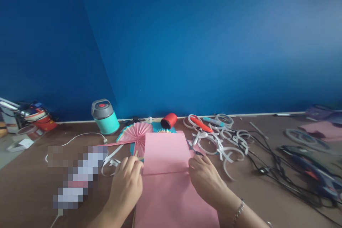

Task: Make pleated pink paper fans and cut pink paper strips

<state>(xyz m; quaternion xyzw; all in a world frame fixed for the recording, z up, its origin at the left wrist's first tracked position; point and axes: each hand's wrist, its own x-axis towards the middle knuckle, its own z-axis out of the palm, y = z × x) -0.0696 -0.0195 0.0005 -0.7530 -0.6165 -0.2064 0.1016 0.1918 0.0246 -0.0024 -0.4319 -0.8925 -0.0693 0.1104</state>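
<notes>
A left hand (128,176) and a right hand (204,176), fingers curled, flank pink paper (173,199) on a brown table (107,210), near a line crossing the sheet; whether either pinches it cannot be told. Just beyond the paper's upper left sits a pleated pink fan (139,132), with a red cylinder (169,120) behind. Curled white strips (207,143) lie to the right, near black cables (275,162). A turquoise container (106,118) stands farther left, before a blue partition (200,42).

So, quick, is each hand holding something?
Left hand: curled at left edge of rectangular pink paper; grip unclear.
Right hand: curled at its right edge; grip unclear.
</notes>
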